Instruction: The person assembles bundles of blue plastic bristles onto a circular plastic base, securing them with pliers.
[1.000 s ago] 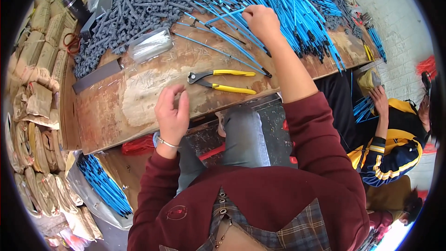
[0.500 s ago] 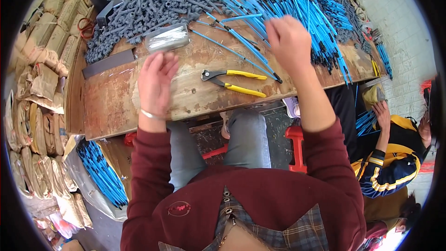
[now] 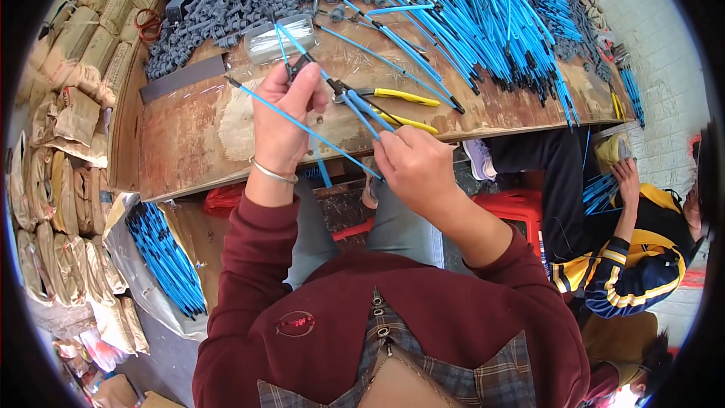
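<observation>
Several blue tubes [image 3: 332, 149] with black fittings are held between my two hands over the table's near edge. My left hand [image 3: 283, 121] is closed around them by a black joint, with tube ends poking up past the fingers. Lower and to the right, my right hand [image 3: 415, 166] grips the other ends of the tubes in a closed fist. Just behind the held tubes lie end-cutting pliers [image 3: 408, 96] with yellow handles, their jaws partly hidden. A clear plastic box [image 3: 264, 51] of thin white sticks stands beyond my left hand.
Grey plastic fittings [image 3: 249, 0] are heaped along the back of the wooden table [image 3: 189, 140]. A pile of blue tubes [image 3: 513, 45] lies at the right. More tubes fill a lined box [image 3: 162, 257] at lower left. Another person [image 3: 634, 257] works at the right.
My right hand has come down and left from beside the tube pile. My left hand, earlier loose with bent fingers, is now closed on blue tubes. The tubes now span both hands.
</observation>
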Motion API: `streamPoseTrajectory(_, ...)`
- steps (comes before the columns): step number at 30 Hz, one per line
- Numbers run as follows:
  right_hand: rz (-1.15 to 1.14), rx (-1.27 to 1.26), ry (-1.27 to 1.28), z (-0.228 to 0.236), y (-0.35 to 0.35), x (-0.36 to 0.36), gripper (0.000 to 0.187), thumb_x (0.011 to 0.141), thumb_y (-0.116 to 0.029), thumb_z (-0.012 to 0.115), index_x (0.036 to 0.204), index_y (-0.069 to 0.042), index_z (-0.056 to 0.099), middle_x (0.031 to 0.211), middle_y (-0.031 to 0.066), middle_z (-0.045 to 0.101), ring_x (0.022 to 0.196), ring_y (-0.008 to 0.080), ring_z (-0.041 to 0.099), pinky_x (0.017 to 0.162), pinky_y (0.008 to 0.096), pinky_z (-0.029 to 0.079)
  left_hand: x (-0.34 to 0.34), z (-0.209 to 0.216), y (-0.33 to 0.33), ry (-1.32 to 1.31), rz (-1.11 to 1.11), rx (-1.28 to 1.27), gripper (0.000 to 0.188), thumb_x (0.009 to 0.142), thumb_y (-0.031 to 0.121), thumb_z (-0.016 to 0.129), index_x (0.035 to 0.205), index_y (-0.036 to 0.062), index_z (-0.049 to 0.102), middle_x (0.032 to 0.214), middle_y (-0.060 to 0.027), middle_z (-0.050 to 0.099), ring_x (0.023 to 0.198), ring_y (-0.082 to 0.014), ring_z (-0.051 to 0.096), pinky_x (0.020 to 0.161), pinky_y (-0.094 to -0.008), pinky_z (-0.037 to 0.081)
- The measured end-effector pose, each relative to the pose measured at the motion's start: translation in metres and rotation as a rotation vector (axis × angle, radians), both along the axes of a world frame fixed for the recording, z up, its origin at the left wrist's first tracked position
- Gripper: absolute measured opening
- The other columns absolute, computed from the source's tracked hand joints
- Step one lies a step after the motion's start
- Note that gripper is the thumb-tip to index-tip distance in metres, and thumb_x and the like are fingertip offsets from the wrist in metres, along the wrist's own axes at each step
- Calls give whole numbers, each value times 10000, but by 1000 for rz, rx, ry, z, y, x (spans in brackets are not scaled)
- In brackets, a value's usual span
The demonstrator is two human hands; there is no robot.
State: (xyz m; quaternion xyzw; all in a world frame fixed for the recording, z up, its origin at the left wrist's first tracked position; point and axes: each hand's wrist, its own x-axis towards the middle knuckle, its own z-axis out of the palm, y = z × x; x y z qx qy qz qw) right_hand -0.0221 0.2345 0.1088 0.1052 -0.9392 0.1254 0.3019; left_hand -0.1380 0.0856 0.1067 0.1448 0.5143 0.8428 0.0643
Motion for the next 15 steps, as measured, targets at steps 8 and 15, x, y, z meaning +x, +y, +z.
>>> streamPoseTrajectory(8,-154,-155,-246,7,69,-111,294,819,-350,542,783,-63,599,792,115,609,714,309,580,623,405,463,3,-6,-41,-73,-278,296,141,849,56,549,980,32,505,604,-33,525,459,-81,464,375,-196,339)
streamPoseTrajectory(15,-314,23,-36,-60,105,-167,325,804,-292,588,953,-9,528,805,178,600,773,351,569,689,421,462,8,-23,-39,-75,-482,233,122,871,86,521,989,55,512,748,-109,605,574,-151,577,463,-223,431)
